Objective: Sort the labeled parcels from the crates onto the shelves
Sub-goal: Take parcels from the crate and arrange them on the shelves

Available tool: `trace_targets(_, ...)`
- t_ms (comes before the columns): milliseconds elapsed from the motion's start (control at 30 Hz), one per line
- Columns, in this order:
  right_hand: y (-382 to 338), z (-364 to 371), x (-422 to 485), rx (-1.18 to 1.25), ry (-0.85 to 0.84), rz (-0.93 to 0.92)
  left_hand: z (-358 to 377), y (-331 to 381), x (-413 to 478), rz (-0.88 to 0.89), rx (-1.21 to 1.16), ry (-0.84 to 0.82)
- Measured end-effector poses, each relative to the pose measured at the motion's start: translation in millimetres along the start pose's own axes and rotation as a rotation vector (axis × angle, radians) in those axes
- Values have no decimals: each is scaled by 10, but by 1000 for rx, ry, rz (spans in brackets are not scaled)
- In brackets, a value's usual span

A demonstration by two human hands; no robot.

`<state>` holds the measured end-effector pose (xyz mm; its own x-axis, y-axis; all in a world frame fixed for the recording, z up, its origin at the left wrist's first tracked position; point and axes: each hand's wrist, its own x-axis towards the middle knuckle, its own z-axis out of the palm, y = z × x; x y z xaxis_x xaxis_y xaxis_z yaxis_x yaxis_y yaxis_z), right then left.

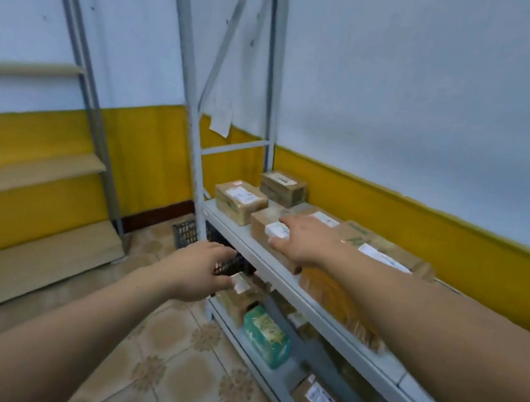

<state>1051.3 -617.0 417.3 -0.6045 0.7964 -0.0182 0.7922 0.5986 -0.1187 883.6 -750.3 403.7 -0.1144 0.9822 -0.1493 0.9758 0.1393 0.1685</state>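
My right hand (305, 239) lies palm down with straight fingers on a brown parcel (262, 225) that has a white label, at the front of the grey metal shelf (280, 279). My left hand (198, 269) reaches below that shelf with its fingers curved and nothing between them. Its thumb tip is at the labelled edge of a small brown parcel (240, 294) on the level below. A black plastic crate (186, 231) stands on the floor behind the left hand. More labelled parcels (240, 199) sit at the far end of the shelf.
A green parcel (267, 334) and a labelled brown box (319, 401) sit on the lower level. The shelf post (195, 159) rises just left of the parcels. A second rack with bare wooden boards (27, 168) stands at the left, on a tiled floor.
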Motion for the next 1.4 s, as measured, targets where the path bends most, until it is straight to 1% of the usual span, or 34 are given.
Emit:
trace_targets(267, -741, 314, 1633, 45, -111, -200, -71, -1187, 653, -308, -96, -54)
trace_targets(433, -1163, 460, 2477, 57, -146, -280, -190, -1817, 976, -354, -109, -47)
trace_targets(533, -1450, 581, 2976, 41, -180, -296, -217, -2254, 1215, -375, -127, -50)
trace_targets(700, -2039, 832, 3958, 32, -189, -292, -281, -3193, 1687, -378, -174, -68)
trace_targets(933, -2766, 1005, 5240, 38, -197, -212, -516, -4572, 2539, -304, -124, -118)
trace_targets(1100, -2855, 1186, 6011, -32, -251, -182, -655, -5246, 3431, -217, -125, -187)
trace_targets(1200, -2837, 1398, 6533, -17, -294, -135, -632, -5567, 4054, -145, -113, -218)
trace_targets(1300, -2852, 1634, 7076, 12, -356, -72, -549, -5901, 4633, -123, -98, -268)
trace_targets(1400, -2885, 1804, 7560, 58, -393, 42, -515, -6225, 5088, -107, -60, -333)
